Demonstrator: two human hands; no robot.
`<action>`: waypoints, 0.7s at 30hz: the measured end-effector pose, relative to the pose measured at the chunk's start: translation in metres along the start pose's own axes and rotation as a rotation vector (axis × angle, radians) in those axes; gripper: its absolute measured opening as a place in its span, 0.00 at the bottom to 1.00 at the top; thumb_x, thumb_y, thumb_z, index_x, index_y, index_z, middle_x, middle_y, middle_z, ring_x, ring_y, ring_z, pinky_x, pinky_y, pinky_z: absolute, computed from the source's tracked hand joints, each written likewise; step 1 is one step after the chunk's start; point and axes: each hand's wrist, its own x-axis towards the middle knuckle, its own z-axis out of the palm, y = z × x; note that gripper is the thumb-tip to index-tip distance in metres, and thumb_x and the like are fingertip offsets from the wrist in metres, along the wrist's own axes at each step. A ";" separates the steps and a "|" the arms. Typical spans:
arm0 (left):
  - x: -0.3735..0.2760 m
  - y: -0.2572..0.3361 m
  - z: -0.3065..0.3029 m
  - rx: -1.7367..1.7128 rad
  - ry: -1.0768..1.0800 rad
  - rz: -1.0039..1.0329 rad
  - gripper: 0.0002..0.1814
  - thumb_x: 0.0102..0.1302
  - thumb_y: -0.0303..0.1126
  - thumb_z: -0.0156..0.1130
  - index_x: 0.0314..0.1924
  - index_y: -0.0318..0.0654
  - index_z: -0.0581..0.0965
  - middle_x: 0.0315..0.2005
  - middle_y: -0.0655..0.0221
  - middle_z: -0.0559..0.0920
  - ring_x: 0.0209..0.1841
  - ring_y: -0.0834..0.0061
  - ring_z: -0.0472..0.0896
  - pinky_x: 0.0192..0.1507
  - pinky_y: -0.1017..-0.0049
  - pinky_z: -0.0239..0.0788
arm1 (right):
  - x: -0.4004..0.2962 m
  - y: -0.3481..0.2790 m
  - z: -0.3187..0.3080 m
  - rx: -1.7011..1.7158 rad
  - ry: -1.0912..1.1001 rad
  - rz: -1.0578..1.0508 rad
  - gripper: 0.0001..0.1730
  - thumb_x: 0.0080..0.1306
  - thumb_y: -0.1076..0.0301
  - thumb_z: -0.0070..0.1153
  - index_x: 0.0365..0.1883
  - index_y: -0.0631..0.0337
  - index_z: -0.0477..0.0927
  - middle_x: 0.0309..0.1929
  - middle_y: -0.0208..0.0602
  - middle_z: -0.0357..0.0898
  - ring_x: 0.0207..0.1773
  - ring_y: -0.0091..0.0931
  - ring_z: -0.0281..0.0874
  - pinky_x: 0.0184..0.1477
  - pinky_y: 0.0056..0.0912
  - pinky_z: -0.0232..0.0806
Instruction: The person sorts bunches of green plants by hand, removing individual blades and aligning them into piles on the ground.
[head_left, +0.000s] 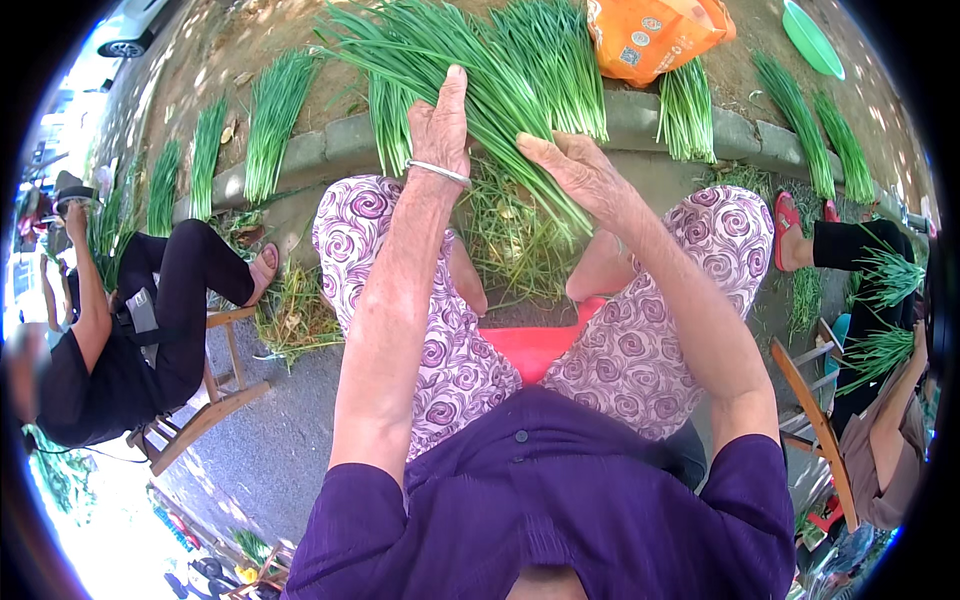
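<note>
A loose bunch of garlic chives (499, 112) slants across the top middle, leaf tips at upper left and pale stem ends at lower right. My left hand (441, 131), with a metal bangle at the wrist, grips the bunch around its middle, thumb pointing up. Nearer the stem ends, my right hand (577, 172) has its thumb and fingers on the stalks; the palm side is hidden. Below the bunch, a heap of grassy trimmings (517, 240) lies on the ground between my feet. Another chive bundle (391, 124) rests on the curb behind my left hand.
More chive bundles (277, 124) lean along the concrete curb (634, 116). An orange bag (652, 37) sits upon one at the back, and a green basin (814, 41) stands farther right. People sit on wooden chairs (214, 420) at both sides. A red seat (536, 349) is under me.
</note>
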 end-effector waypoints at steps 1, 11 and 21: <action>-0.001 0.002 0.001 -0.003 0.003 -0.032 0.14 0.63 0.38 0.64 0.41 0.37 0.74 0.34 0.70 0.78 0.34 0.76 0.78 0.35 0.72 0.75 | 0.001 0.002 -0.001 0.004 -0.017 0.002 0.30 0.63 0.42 0.55 0.37 0.66 0.78 0.25 0.28 0.77 0.24 0.16 0.71 0.25 0.20 0.64; -0.013 0.012 0.010 -0.048 -0.176 -0.061 0.17 0.65 0.37 0.61 0.50 0.35 0.74 0.43 0.66 0.80 0.42 0.74 0.80 0.44 0.70 0.77 | -0.002 0.001 0.001 0.097 -0.263 0.013 0.24 0.56 0.49 0.64 0.39 0.61 0.80 0.28 0.32 0.80 0.32 0.21 0.76 0.34 0.26 0.69; -0.014 0.011 0.012 -0.089 -0.245 -0.065 0.18 0.67 0.39 0.59 0.52 0.37 0.74 0.45 0.68 0.80 0.43 0.75 0.81 0.45 0.70 0.77 | -0.003 0.000 0.001 0.056 -0.325 0.005 0.17 0.53 0.57 0.65 0.35 0.60 0.80 0.26 0.32 0.80 0.33 0.22 0.77 0.37 0.27 0.69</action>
